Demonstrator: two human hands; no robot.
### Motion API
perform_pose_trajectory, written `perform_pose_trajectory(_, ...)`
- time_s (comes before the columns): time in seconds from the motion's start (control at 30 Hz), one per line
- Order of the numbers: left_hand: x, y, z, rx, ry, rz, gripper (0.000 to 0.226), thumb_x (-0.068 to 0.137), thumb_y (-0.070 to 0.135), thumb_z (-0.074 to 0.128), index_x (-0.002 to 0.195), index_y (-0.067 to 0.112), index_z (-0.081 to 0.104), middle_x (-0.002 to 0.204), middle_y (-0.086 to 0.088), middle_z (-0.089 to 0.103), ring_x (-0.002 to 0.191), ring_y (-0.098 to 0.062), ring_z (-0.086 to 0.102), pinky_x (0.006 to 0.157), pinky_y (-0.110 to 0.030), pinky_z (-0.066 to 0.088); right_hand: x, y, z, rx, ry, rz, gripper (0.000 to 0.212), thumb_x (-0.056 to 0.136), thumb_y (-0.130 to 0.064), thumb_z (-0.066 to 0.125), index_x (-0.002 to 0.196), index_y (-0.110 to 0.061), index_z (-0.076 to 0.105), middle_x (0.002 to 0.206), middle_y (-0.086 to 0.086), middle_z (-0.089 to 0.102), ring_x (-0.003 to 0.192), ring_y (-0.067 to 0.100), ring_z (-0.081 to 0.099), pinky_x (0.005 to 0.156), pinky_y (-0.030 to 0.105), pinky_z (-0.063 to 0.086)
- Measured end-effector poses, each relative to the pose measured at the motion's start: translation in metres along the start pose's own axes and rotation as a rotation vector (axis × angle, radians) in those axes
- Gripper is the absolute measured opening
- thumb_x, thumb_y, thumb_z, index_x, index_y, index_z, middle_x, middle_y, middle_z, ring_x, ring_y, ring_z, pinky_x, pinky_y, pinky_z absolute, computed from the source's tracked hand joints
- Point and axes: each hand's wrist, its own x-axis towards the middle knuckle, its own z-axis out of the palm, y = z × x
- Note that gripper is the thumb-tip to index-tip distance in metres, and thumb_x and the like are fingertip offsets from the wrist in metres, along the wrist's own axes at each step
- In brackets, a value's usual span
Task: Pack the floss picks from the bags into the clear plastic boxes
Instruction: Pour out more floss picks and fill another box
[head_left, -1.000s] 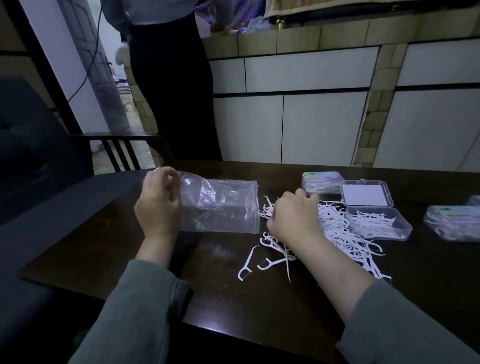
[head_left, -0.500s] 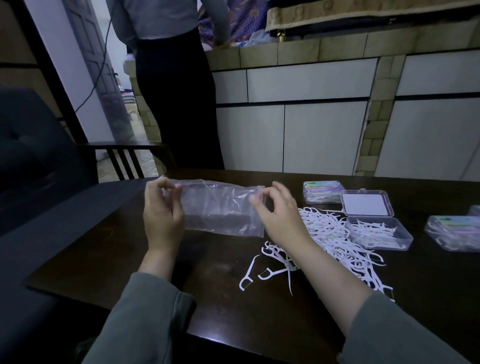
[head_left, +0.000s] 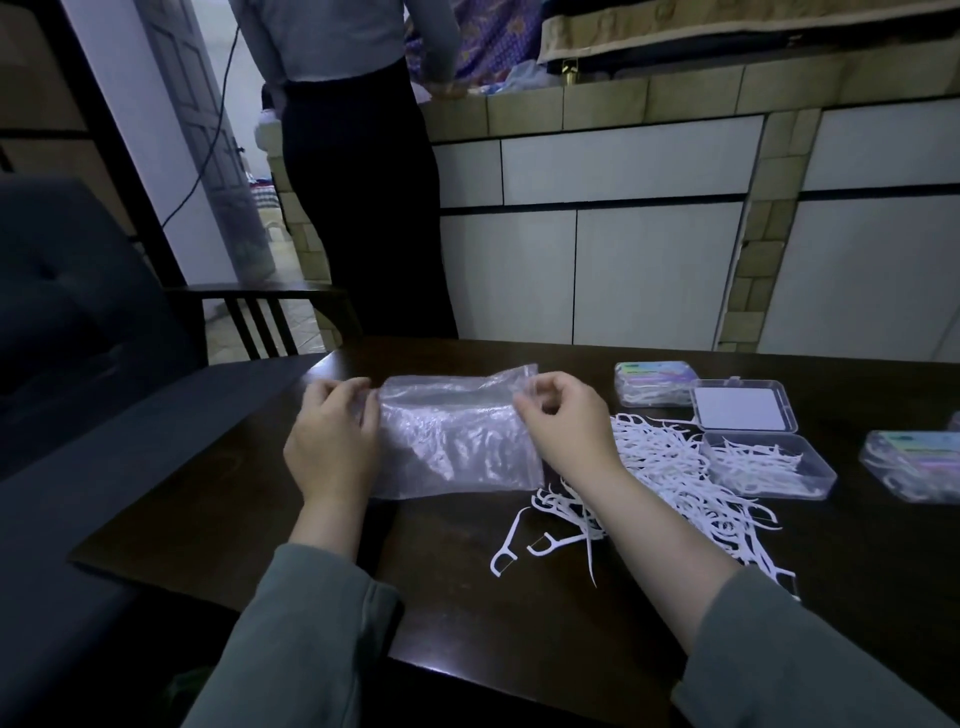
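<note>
Two grey sleeves reach forward over a dark wooden table (head_left: 322, 540). Loose white floss picks (head_left: 670, 467) lie in a heap near the right forearm. The left hand (head_left: 332, 441) pinches the left edge of a clear plastic bag (head_left: 457, 441), and the right hand (head_left: 563, 423) pinches its top right corner, holding it stretched between them just above the table. Just right of the heap sits an open clear box (head_left: 769, 465) partly filled with picks, its lid (head_left: 743, 405) lying flat behind it. Two closed, filled boxes rest nearby, one behind (head_left: 654, 382) and one at the far right (head_left: 911, 462). Farther back, a person (head_left: 358, 171) stands at a tiled counter (head_left: 649, 98).
</note>
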Motion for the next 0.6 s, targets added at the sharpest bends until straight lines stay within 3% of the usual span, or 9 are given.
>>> perform_pose_trajectory(0.1, -0.002, -0.006, -0.002, 0.193, -0.025, -0.077, 0.034, 0.087, 0.026, 0.063, 0.12, 0.019, 0.063, 0.123, -0.01, 0.053, 0.111, -0.033, 0.047, 0.089, -0.048, 0.038, -0.007, -0.002, 0.012, -0.155, -0.135, 0.035, 0.026, 0.091, -0.025, 0.064, 0.115, -0.019, 0.057, 0.094, 0.001, 0.063, 0.077, 0.01, 0.059, 0.067, 0.024, 0.051)
perform_pose_trajectory(0.2, -0.008, 0.0, 0.001, 0.249, -0.143, 0.017, 0.033, 0.088, 0.03, 0.057, 0.119, 0.023, 0.065, 0.126, -0.003, 0.057, 0.116, -0.027, 0.048, 0.092, -0.046, 0.033, -0.013, -0.007, 0.028, -0.606, -0.163, -0.024, 0.039, 0.088, -0.029, 0.067, 0.12, -0.016, 0.05, 0.112, 0.006, 0.059, 0.1, 0.022, 0.056, 0.085, 0.037, 0.051)
perform_pose_trajectory(0.3, -0.016, 0.008, 0.005, 0.27, -0.309, 0.15, 0.033, 0.087, 0.029, 0.053, 0.116, 0.022, 0.068, 0.126, 0.002, 0.062, 0.118, -0.022, 0.053, 0.096, -0.04, 0.029, -0.015, -0.012, 0.044, -0.834, -0.142, -0.173, 0.057, 0.087, -0.025, 0.065, 0.135, -0.017, 0.036, 0.133, 0.009, 0.044, 0.121, 0.028, 0.041, 0.098, 0.042, 0.036)
perform_pose_trajectory(0.4, -0.02, 0.011, 0.004, 0.303, -0.468, 0.14, 0.047, 0.084, 0.033, 0.038, 0.123, 0.02, 0.061, 0.135, 0.002, 0.056, 0.128, -0.018, 0.044, 0.106, -0.039, 0.023, -0.02, -0.016, 0.06, -0.918, -0.327, -0.37, 0.052, 0.094, -0.026, 0.051, 0.143, -0.019, 0.038, 0.149, 0.008, 0.034, 0.139, 0.03, 0.025, 0.109, 0.051, 0.021)
perform_pose_trajectory(0.5, -0.021, 0.009, 0.007, 0.382, -0.686, 0.043, 0.052, 0.097, 0.039, 0.028, 0.146, 0.026, 0.037, 0.156, 0.0, 0.03, 0.144, -0.022, 0.021, 0.115, -0.048, 0.012, -0.027, -0.01, 0.073, -0.965, -0.589, -0.313, 0.052, 0.102, -0.035, 0.031, 0.151, -0.018, 0.029, 0.16, 0.01, 0.016, 0.147, 0.035, 0.006, 0.116, 0.058, 0.002)
perform_pose_trajectory(0.6, -0.023, 0.004, 0.007, 0.373, -0.841, -0.067, 0.059, 0.1, 0.049, 0.022, 0.154, 0.027, 0.014, 0.162, -0.005, 0.008, 0.149, -0.025, 0.006, 0.117, -0.05, 0.006, -0.03, -0.002, 0.075, -0.97, -0.643, -0.222, 0.057, 0.103, -0.041, 0.02, 0.156, -0.021, 0.011, 0.163, 0.01, 0.002, 0.146, 0.042, -0.006, 0.117, 0.054, -0.009)
